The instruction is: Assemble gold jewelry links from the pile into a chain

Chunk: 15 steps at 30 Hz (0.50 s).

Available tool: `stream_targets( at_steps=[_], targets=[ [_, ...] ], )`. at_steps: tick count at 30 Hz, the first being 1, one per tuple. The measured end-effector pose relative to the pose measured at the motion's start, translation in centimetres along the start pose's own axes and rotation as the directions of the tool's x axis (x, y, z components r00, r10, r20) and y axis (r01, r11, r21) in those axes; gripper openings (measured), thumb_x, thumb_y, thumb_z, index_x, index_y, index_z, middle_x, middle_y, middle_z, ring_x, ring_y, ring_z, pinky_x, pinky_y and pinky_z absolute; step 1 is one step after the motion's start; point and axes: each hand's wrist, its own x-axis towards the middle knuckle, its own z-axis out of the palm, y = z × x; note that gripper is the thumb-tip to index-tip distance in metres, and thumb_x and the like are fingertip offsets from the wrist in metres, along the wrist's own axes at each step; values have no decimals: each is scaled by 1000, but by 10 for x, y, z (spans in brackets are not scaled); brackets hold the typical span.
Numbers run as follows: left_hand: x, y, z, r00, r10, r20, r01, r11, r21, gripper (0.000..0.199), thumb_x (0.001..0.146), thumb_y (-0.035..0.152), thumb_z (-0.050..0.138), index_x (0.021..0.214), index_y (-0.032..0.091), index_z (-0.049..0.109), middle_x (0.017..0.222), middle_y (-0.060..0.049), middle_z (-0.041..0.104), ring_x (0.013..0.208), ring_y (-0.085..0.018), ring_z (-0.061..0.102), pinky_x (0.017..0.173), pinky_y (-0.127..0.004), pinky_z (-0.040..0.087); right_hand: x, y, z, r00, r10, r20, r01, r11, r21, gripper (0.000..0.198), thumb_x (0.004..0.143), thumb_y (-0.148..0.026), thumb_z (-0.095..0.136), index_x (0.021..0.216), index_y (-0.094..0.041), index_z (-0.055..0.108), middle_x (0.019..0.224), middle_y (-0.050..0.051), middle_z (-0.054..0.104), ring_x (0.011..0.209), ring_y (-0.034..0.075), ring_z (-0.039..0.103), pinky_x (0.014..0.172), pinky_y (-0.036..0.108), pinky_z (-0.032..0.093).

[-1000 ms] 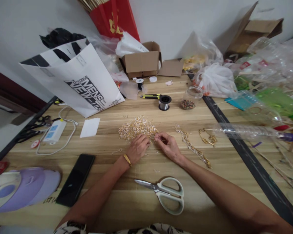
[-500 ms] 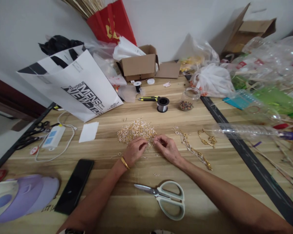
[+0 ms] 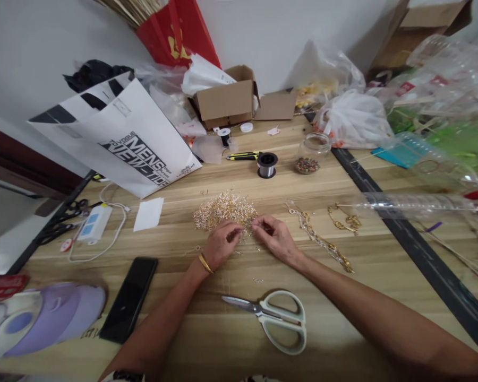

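A heap of tiny gold and silver pieces (image 3: 222,208) lies on the wooden table, too small to make out singly. At its near right edge my left hand (image 3: 222,240) is pinched, thumb against forefinger, with a gold bracelet on the wrist. Facing it across a narrow gap, my right hand (image 3: 274,237) pinches as well. Whatever is between the fingertips is too small to name. To the right lie a gold and silver chain (image 3: 321,239) and a gold chain (image 3: 344,220). Closer to me rest white-handled scissors (image 3: 269,315).
Behind the heap stand a wire spool (image 3: 266,165), a yellow-black utility knife (image 3: 242,156) and a glass jar (image 3: 313,153) holding small beads. A black phone (image 3: 129,300), a power strip (image 3: 94,224) and a white paper bag (image 3: 123,138) are on the left. Plastic bottles (image 3: 406,204) crowd the right.
The camera view has shifted slightly. Both hands keep their pinch beside the heap, with hardly any movement of the fingers.
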Motion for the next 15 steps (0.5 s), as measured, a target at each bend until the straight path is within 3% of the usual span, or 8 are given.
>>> stream_targets(
  at_steps=[7, 12, 15],
  targets=[
    [0, 3, 0, 999, -29, -46, 26, 998, -58, 16, 76, 9, 55, 87, 16, 64, 82, -5, 65, 76, -15, 58, 73, -29, 49, 1, 6, 1, 999, -41, -2, 41, 998, -38, 16, 83, -30, 51, 78, -16, 58, 64, 0, 53, 57, 11, 47, 52, 22, 37],
    [-1, 9, 0, 995, -77, -58, 65, 982, -178, 19, 75, 8, 54, 91, 16, 62, 79, -3, 63, 70, -12, 58, 68, -25, 49, 0, 0, -1, 976, -214, 43, 218, 970, -111, 13, 87, -26, 49, 83, -18, 58, 84, 5, 57, 77, 17, 53, 68, 27, 42],
    [-2, 11, 2, 994, -96, -46, 84, 974, -210, 23, 75, 8, 55, 95, 16, 61, 79, -2, 63, 70, -12, 58, 69, -25, 49, -1, -2, 0, 962, -251, 107, 261, 960, -100, 12, 88, -25, 47, 85, -19, 57, 87, 6, 58, 80, 17, 54, 72, 28, 42]
  ],
)
